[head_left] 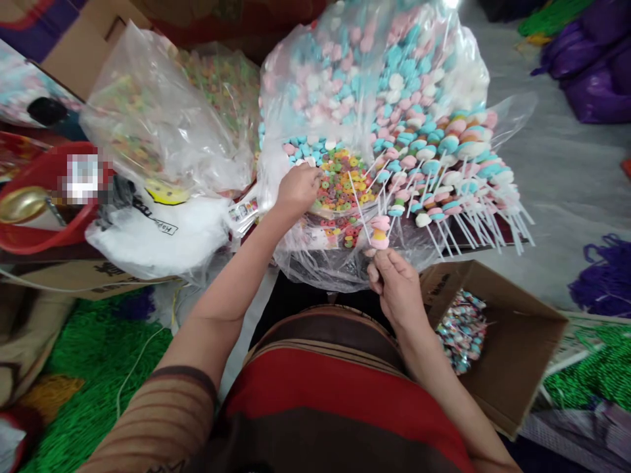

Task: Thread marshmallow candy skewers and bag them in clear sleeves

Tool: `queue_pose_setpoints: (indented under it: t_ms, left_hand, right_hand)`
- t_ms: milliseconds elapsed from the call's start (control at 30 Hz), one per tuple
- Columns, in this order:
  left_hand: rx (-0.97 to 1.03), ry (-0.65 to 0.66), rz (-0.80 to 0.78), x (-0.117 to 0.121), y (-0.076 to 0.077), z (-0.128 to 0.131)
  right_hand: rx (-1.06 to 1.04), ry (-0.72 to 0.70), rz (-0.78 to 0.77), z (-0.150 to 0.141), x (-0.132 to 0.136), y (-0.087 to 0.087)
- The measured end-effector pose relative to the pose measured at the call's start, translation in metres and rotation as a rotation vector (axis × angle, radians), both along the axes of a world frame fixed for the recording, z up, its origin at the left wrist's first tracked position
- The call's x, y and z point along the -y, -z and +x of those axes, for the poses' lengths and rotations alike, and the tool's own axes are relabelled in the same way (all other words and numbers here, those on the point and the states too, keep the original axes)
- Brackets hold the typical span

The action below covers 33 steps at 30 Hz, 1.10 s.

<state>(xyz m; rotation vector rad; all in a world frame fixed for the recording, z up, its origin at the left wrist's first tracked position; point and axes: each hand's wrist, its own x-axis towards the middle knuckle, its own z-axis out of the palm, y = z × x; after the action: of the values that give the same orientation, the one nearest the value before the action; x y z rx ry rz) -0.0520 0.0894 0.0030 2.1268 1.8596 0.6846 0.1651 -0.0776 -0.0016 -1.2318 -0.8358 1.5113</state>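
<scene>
My right hand [394,279] is closed, thumb and fingers pinching a marshmallow skewer [379,233] with pink marshmallows and a yellow piece between them. My left hand [300,187] reaches in at the edge of the ring candies [340,184], which are yellow, orange, green and purple. Its fingers are bent together beside blue and white marshmallows [308,150]; whatever they hold is hidden. Behind stands a big clear bag of pink, blue and white marshmallows [394,72]. Finished-looking skewers [444,164] lie heaped to the right, white sticks pointing toward me.
A clear bag of ring candies [133,112] stands at the left, behind a white printed bag [162,230]. Further left is a red basin [89,210] with a gold bowl [22,205]. A cardboard box [517,348] with wrapped sweets [463,328] sits low at the right.
</scene>
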Motion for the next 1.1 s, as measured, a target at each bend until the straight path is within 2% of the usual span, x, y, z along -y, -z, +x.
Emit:
queue_pose_setpoints:
  t_ms: [100,233,433,567,733,900,967,1033,1100]
  left_hand:
    - [-0.192,-0.015,-0.069,-0.02,0.008,0.007]
    - [-0.291,0.035,-0.093,-0.025,0.012,0.01]
    - [-0.291,0.188,-0.091,-0.017,0.016,-0.002]
    - [-0.256,0.168,-0.116,-0.018,0.016,0.004]
    - [-0.293,0.125,-0.188,-0.022,0.008,0.012]
    - [-0.192,0.043,-0.197,-0.017,0.004,-0.002]
    - [-0.123,0.061,-0.168,-0.014,0.005,-0.007]
    - [0.015,0.106,-0.131,-0.007,0.006,-0.007]
    - [0.273,0.145,-0.129,0.004,0.006,-0.003]
  right_hand:
    - [0.011,0.017,0.0,0.001,0.001,0.001]
    - [0.013,0.037,-0.002,0.003,0.003,0.002]
    - [0.005,0.038,-0.008,0.001,0.003,0.005]
    - [0.016,0.014,0.003,-0.003,0.003,0.006]
    - [0.03,0.021,0.01,-0.003,0.005,0.005]
    - [0.043,0.044,0.018,0.001,0.007,0.008]
    - [0.054,0.031,0.022,0.001,0.006,0.009]
    - [0.082,-0.004,0.033,0.0,0.003,0.009]
    - [0.141,-0.062,0.055,-0.001,-0.002,0.008]
